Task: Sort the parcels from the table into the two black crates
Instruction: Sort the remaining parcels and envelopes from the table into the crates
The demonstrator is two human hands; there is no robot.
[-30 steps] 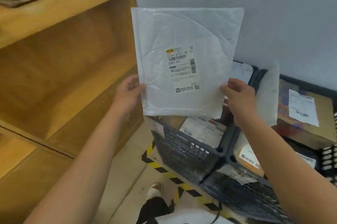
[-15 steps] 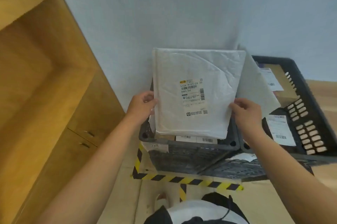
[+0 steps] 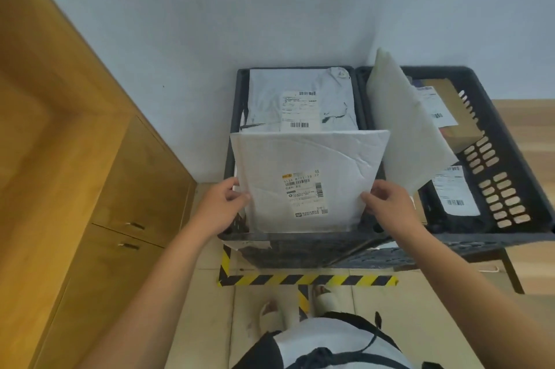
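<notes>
Pale wall, cabinets left. White mailer lower than before, bottom edge inside near end of left crate; left hand and right hand pinch its sides. Grey bag behind it; right crate holds a leaning mailer.

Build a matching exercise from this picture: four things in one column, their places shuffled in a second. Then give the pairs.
Things
1. labelled white mailer
2. grey poly bag
3. cardboard box
4. striped tape

Places
A. on the floor
B. gripped by left hand and right hand at the left crate's near end
C. flat at the left crate's far end
D. at the right crate's far end

Pairs: 1-B, 2-C, 3-D, 4-A
</notes>
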